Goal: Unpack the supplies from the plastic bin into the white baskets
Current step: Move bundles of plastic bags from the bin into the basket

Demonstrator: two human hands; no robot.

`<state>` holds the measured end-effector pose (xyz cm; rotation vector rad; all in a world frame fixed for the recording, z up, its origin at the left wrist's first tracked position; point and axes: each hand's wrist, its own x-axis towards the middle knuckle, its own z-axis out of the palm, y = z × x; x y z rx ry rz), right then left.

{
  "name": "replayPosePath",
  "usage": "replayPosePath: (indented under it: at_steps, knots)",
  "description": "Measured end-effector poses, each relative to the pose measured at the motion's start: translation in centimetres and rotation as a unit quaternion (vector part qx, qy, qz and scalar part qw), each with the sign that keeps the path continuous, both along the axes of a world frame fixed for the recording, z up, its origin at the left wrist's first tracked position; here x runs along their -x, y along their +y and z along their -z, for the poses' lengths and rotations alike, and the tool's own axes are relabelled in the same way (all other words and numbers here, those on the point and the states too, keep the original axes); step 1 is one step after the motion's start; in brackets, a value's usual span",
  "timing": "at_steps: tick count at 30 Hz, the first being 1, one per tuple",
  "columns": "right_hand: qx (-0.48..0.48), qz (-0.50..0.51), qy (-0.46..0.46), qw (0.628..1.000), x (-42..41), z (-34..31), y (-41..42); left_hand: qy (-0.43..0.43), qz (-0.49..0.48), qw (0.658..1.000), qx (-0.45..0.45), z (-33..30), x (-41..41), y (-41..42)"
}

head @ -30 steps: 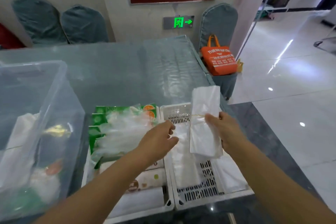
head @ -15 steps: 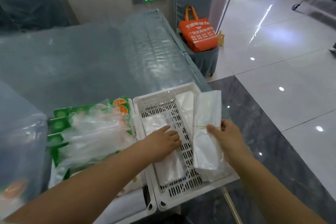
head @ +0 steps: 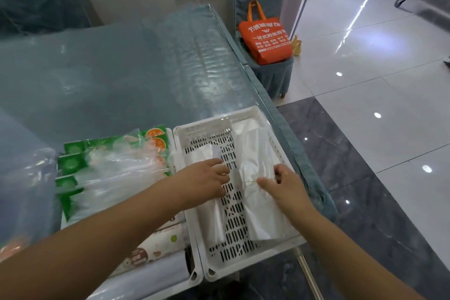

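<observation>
Two white slotted baskets stand side by side at the table's near edge. In the right basket [head: 214, 126] lie two bundles of clear plastic bags. My right hand [head: 282, 185] pinches the right bundle [head: 258, 178] at its rubber band, and the bundle lies flat on the basket floor. My left hand [head: 207, 182] rests with its fingers curled on the left bundle [head: 209, 217]. The left basket [head: 194, 277] holds green packets [head: 73, 148], clear bags and a printed roll. The clear plastic bin [head: 22, 178] is cut off at the left edge.
The table [head: 121, 68] wears a blue cloth under clear plastic. A covered chair with an orange tote bag [head: 265, 39] stands past the table's right edge. Shiny tiled floor [head: 377, 105] lies to the right. More covered chairs stand behind the table.
My right hand has lowered the banded bundle from above the basket down flat into its right side. My left hand has moved onto the left bundle. The view has tilted downward.
</observation>
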<state>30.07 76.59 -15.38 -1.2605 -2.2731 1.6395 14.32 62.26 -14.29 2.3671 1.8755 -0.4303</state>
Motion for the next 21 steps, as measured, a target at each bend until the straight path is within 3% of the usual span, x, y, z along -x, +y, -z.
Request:
replayPosePath:
  at_steps: [5, 9, 13, 16, 18, 21]
  knots:
    - [0.007, -0.038, 0.005, 0.999, 2.3, 1.3, -2.7, -0.026, -0.010, 0.995, -0.100, -3.4, 0.6, -3.9]
    - [0.048, -0.075, 0.000, 0.996, 4.2, 2.6, -4.9, -0.016, -0.059, 0.991, -0.116, -4.7, 1.4, -6.2]
    - [-0.097, -0.181, -0.094, 0.974, 4.7, 4.3, -6.3, 0.007, -0.075, 0.991, -0.114, -4.5, 1.6, -7.1]
    - [-0.256, -0.243, -0.151, 0.923, 4.7, 4.7, -6.3, 0.017, -0.070, 0.991, -0.109, -3.9, 1.4, -7.1]
    - [-0.232, -0.265, -0.160, 0.922, 4.9, 4.4, -6.0, 0.014, -0.065, 0.993, -0.101, -3.8, 1.2, -6.7]
    - [-0.158, -0.219, -0.104, 0.957, 4.9, 3.6, -5.0, 0.021, -0.051, 0.996, -0.063, -3.9, 0.8, -4.9]
